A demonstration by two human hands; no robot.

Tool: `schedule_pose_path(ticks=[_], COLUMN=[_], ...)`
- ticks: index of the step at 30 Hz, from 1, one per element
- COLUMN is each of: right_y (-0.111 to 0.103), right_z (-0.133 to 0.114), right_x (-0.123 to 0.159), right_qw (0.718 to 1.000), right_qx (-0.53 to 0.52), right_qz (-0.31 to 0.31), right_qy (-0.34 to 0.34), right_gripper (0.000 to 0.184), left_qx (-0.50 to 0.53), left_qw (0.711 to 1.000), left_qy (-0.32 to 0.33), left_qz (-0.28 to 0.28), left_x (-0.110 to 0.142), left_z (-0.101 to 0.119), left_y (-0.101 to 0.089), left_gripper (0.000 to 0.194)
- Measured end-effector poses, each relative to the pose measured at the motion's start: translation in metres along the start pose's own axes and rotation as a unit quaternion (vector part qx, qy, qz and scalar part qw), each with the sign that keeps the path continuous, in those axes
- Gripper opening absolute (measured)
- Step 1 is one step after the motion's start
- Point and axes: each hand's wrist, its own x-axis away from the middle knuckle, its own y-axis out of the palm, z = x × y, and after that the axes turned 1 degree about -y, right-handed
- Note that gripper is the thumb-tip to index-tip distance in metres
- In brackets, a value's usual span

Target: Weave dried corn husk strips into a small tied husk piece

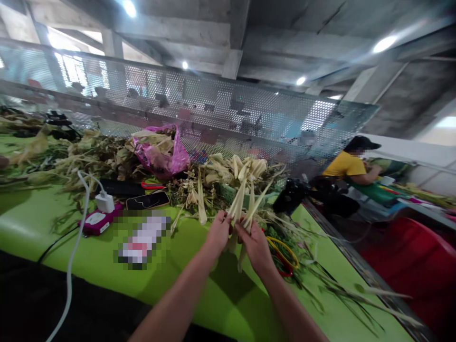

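Observation:
Over the green tabletop, my left hand (220, 232) is closed around the lower part of pale dried corn husks (239, 198). My right hand (255, 241) pinches the same bunch from the other side, close beside the left. The strips fan upward from my fingers, and some ends hang below them. Just behind stands a mint-green basket (228, 192) heaped with more husks (245, 167). Scissors with yellow and red handles (290, 256) lie right of my right hand, partly among green stems. My fingertips are partly hidden by the husks.
A pink plastic bag (181, 154) of husks and a dry plant heap (96, 154) lie at the back left. Nearer are a phone (151, 201), a magenta power block (95, 223) and a white cable (73, 251). A perforated metal screen (213, 95) stands behind. Right sits a person in yellow (345, 164).

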Motion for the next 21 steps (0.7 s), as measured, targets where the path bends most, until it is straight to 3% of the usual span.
schedule_pose_path(ticks=[5, 10, 16, 21], right_y=[-0.008, -0.014, -0.013, -0.011], right_z=[-0.002, -0.002, 0.005, 0.004], right_x=[-0.004, -0.008, -0.014, -0.013], right_qw=[0.994, 0.97, 0.96, 0.966], right_qx=[-0.072, -0.215, -0.247, -0.233], right_qz=[0.085, 0.084, 0.12, 0.109], right_qy=[0.001, 0.081, 0.045, 0.024], right_gripper=[0.019, 0.025, 0.023, 0.028], left_qx=[0.039, 0.008, -0.109, -0.178], left_qw=[0.998, 0.997, 0.99, 0.972], left_qy=[-0.034, -0.055, 0.03, 0.086], left_qz=[-0.041, -0.048, -0.085, -0.123], left_x=[0.007, 0.011, 0.003, 0.004], left_z=[0.013, 0.016, -0.004, -0.016], left_y=[-0.001, 0.0, 0.001, 0.001], left_gripper=[0.01, 0.012, 0.016, 0.015])
